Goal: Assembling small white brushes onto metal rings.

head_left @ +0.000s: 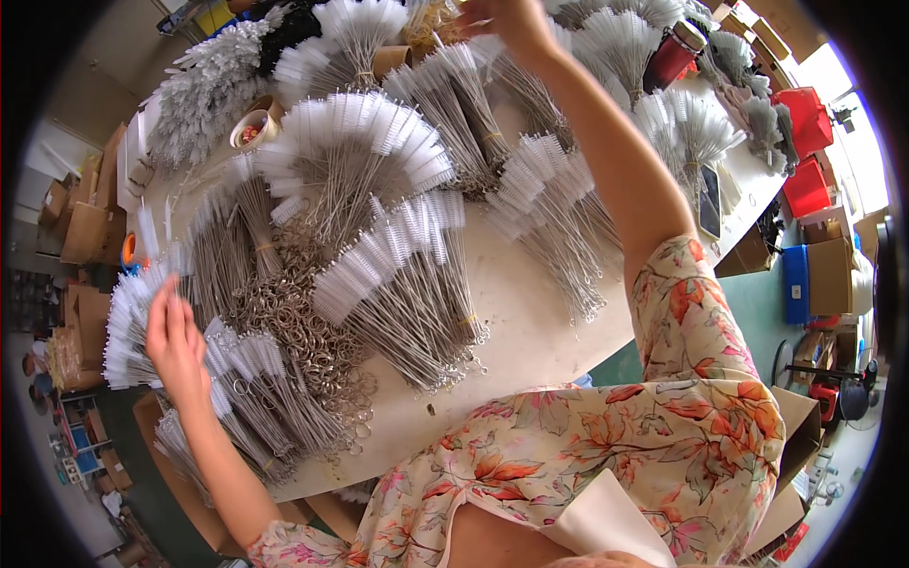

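White nylon bristles and grey twisted wire cover nearly all of the pale table [530, 322], leaving bare top only along its near edge, by the person's flowered sleeve [682, 417]; cardboard boxes [85, 227] crowd the left side and red crates [807, 118] the right. Bundled tube brushes [350, 161] lie in fans, each tied at the stem, wire loops pointing inward over a loose heap of metal rings [303, 322]. At the left edge, the left hand [175, 336] rests against a flat bundle [128, 327] of brushes, fingers extended and loosely parted, not closed on anything. Far across, the right hand [507, 19] reaches to the table's back edge, arm fully stretched; whether it grips anything I cannot tell.
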Available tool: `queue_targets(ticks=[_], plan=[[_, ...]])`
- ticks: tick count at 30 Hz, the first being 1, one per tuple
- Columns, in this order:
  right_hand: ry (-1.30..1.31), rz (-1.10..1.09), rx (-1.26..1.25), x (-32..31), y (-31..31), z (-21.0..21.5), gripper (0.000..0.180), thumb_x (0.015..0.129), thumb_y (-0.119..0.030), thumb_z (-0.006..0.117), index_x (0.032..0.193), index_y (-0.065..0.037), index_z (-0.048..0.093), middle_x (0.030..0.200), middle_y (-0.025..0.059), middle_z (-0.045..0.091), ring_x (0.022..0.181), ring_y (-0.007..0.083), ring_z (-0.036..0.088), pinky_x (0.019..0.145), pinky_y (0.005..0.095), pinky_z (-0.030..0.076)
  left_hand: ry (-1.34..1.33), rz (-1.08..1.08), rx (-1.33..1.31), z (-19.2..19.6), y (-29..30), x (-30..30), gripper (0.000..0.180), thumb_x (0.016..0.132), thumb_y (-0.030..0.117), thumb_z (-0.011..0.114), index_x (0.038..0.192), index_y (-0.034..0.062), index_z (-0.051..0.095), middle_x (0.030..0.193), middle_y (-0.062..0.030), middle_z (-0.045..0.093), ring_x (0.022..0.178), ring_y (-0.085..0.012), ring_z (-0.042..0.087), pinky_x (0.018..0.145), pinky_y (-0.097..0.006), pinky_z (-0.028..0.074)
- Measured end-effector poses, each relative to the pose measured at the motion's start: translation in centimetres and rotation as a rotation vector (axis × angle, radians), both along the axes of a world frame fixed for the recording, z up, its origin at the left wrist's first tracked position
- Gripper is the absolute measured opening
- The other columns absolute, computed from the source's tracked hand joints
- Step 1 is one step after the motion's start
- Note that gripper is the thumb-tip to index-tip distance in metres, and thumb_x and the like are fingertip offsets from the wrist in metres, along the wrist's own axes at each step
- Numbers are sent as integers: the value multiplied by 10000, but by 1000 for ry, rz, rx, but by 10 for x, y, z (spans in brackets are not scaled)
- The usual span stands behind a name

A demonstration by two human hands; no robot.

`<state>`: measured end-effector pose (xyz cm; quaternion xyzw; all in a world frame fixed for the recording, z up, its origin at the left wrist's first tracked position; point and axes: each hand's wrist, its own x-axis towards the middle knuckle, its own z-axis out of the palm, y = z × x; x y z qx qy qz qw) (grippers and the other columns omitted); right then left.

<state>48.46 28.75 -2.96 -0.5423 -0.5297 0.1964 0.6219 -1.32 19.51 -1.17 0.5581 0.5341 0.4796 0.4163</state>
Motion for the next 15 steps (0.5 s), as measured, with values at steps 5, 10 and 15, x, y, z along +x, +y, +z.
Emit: queue_targets(ticks=[5,10,15], plan=[[-827,-346,-416,87,-3,-16,233,754,-353,651,816,-130,674,824,98,657,811,262,627,695,377,494,-160,61,-193,-28,-78,-36,268,942,186,459,1050,-36,564,744,16,465,501,9,312,382,-150,197],[-1032,-341,-637,89,-20,-39,267,740,-361,618,860,-128,669,891,118,650,856,287,620,747,421,483,-330,82,-256,-44,-120,-36,260,933,204,480,966,-34,581,751,9,477,524,-20,344,418,-174,261],[-1030,-502,-175,83,-26,4,152,890,-145,435,914,-65,562,861,136,610,845,297,615,733,387,501,-388,-37,-199,-36,-117,-10,256,928,190,479,952,-43,583,723,-4,486,562,-36,390,454,-190,304]])
